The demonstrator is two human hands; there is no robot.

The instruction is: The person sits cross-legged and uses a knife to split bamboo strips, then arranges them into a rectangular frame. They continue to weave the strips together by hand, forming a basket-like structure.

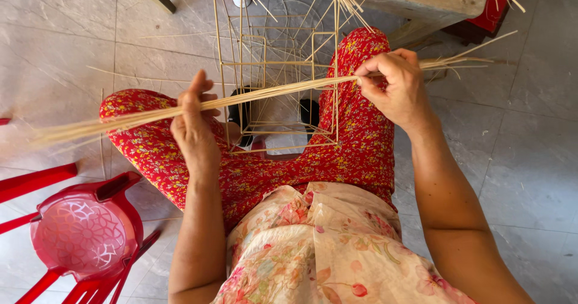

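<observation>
A long bundle of thin bamboo strips [271,93] runs across the middle of the frame, from lower left to upper right. The left hand [195,126] closes around it left of centre; the right hand [394,84] pinches it at upper right. Behind it, between the knees, stands a square strip frame [283,87]. A red stool [84,232] sits lower left. The loose left ends fan out and sag, so a slack grip could let strips slide out or snag the frame.

A red plastic stool [84,232] stands on the grey tiled floor [530,147] — a wooden bench [433,0] beyond.
</observation>
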